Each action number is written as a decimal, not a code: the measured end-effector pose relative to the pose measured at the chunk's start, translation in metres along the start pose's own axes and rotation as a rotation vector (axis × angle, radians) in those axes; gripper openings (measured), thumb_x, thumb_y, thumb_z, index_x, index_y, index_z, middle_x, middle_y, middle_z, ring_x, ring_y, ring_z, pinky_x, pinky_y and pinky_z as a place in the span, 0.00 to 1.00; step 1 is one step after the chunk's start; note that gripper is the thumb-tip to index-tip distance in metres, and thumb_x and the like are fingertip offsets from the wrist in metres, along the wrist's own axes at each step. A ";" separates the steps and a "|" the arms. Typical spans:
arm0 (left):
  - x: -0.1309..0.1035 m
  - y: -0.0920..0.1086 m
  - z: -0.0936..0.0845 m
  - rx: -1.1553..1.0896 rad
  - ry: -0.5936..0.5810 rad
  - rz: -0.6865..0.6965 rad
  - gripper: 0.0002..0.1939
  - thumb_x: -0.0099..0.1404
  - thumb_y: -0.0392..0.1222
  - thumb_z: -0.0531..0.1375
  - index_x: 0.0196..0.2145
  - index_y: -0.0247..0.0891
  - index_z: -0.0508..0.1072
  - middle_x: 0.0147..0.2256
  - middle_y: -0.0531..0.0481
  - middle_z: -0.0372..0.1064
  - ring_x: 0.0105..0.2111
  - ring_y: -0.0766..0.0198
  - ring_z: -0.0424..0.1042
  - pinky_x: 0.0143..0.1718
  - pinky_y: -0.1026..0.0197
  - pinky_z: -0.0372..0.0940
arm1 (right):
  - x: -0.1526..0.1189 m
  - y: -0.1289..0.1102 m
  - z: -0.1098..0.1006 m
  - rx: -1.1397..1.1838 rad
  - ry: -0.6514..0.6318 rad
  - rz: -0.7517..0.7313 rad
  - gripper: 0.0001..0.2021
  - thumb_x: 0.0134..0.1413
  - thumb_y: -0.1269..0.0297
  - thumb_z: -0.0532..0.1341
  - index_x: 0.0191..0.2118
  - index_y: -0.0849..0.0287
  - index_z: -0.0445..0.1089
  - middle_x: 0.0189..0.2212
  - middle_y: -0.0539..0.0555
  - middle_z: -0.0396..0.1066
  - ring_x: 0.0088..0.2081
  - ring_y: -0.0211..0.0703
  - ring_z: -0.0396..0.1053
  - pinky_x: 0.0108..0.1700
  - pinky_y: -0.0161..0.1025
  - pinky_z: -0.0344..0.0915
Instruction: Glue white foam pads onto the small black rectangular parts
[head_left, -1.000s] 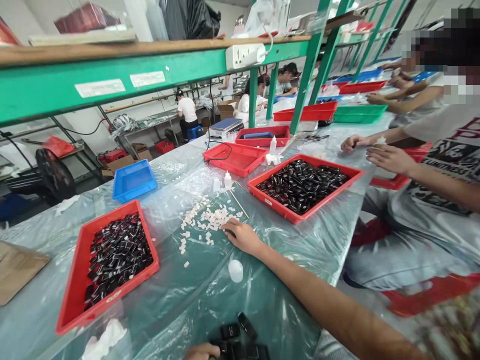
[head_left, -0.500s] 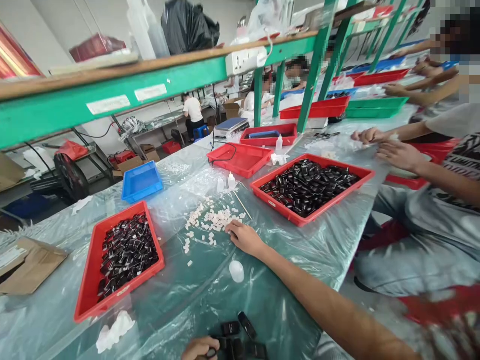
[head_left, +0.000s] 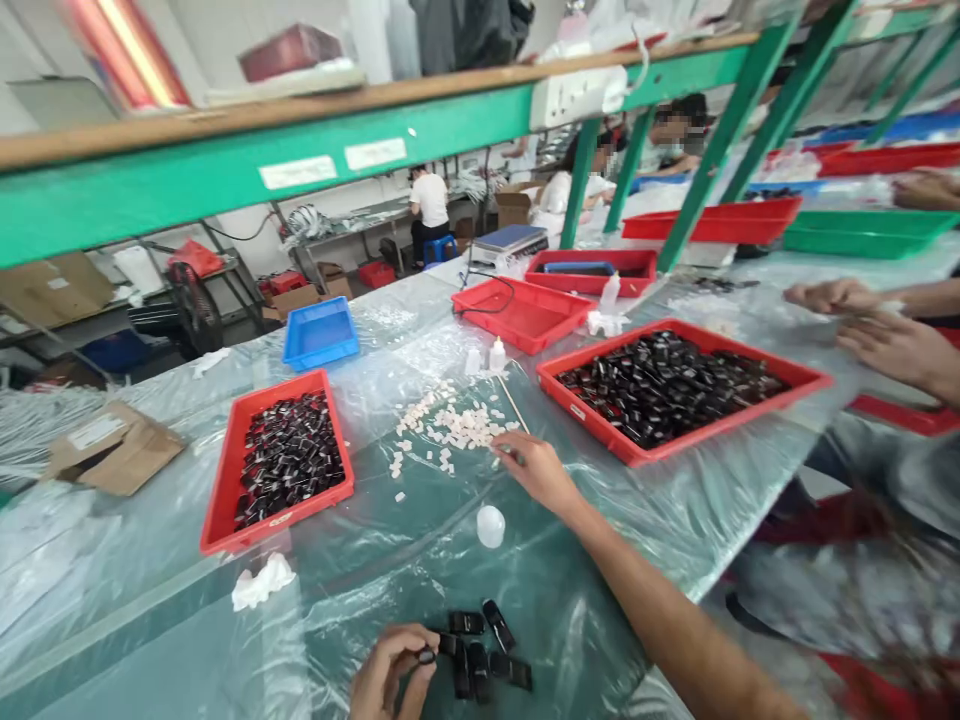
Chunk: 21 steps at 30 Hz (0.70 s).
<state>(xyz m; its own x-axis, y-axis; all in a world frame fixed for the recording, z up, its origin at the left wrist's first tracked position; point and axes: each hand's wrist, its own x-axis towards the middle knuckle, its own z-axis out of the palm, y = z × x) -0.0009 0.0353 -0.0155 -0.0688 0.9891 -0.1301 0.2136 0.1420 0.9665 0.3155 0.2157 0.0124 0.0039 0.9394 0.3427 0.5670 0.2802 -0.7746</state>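
My left hand (head_left: 396,672) is closed in a pinch on a small black part (head_left: 427,656) with a rounded end, low in the view. Just right of it, several glossy black pieces (head_left: 477,668) lie loose on the plastic-covered table. My right hand (head_left: 538,470) reaches to the near right edge of a scatter of small white pieces (head_left: 459,425). Its thumb and fingers are pressed together, and what lies between them is too small to tell. A small round translucent white container (head_left: 490,526) stands nearer to me, left of my right forearm.
Red trays of black parts stand at left (head_left: 343,480) and right (head_left: 637,455). A thin stick (head_left: 514,404) and small dropper bottle (head_left: 497,356) lie beyond the white pieces. Crumpled tissue (head_left: 262,582) sits at left. A co-worker's hands (head_left: 862,310) work at right.
The view has swung left, so things sit farther right. More of my left hand shows, with the black part in its fingers. My right hand stays by the white pieces, fingers drawn together.
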 end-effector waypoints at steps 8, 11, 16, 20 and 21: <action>-0.029 0.023 0.006 -0.055 -0.261 0.181 0.15 0.79 0.51 0.58 0.48 0.48 0.85 0.48 0.42 0.83 0.41 0.51 0.86 0.43 0.52 0.83 | -0.157 -0.104 -0.012 0.377 -0.072 0.028 0.06 0.67 0.58 0.69 0.42 0.36 0.83 0.42 0.54 0.86 0.46 0.59 0.85 0.50 0.55 0.83; -0.036 0.017 0.000 -0.012 -0.344 0.281 0.16 0.80 0.54 0.57 0.49 0.46 0.83 0.40 0.45 0.84 0.30 0.56 0.85 0.31 0.59 0.81 | -0.198 -0.138 0.017 0.452 -0.097 0.032 0.09 0.67 0.61 0.69 0.45 0.33 0.83 0.41 0.51 0.86 0.45 0.57 0.86 0.45 0.51 0.86; -0.035 0.001 -0.005 0.009 -0.361 0.405 0.15 0.79 0.55 0.59 0.48 0.45 0.81 0.35 0.47 0.82 0.24 0.61 0.79 0.28 0.60 0.76 | -0.211 -0.143 0.045 0.422 -0.073 -0.006 0.10 0.68 0.67 0.67 0.46 0.42 0.81 0.41 0.50 0.85 0.41 0.47 0.86 0.42 0.37 0.85; -0.035 0.002 -0.005 0.023 -0.353 0.443 0.10 0.79 0.48 0.60 0.46 0.45 0.81 0.31 0.51 0.79 0.25 0.62 0.76 0.31 0.60 0.72 | -0.208 -0.144 0.046 0.354 -0.068 -0.001 0.09 0.67 0.68 0.67 0.44 0.43 0.81 0.40 0.51 0.84 0.39 0.45 0.86 0.37 0.35 0.85; -0.036 0.003 -0.005 0.025 -0.353 0.442 0.10 0.79 0.47 0.60 0.46 0.44 0.81 0.31 0.51 0.79 0.25 0.61 0.76 0.31 0.60 0.72 | -0.208 -0.146 0.046 0.322 -0.060 -0.007 0.09 0.67 0.68 0.66 0.44 0.43 0.81 0.39 0.51 0.84 0.39 0.46 0.86 0.37 0.36 0.85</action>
<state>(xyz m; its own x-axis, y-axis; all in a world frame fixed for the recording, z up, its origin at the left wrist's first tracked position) -0.0026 -0.0003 -0.0068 0.3614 0.9071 0.2156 0.1714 -0.2919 0.9410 0.1935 -0.0111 0.0297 -0.0525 0.9447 0.3238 0.2776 0.3253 -0.9039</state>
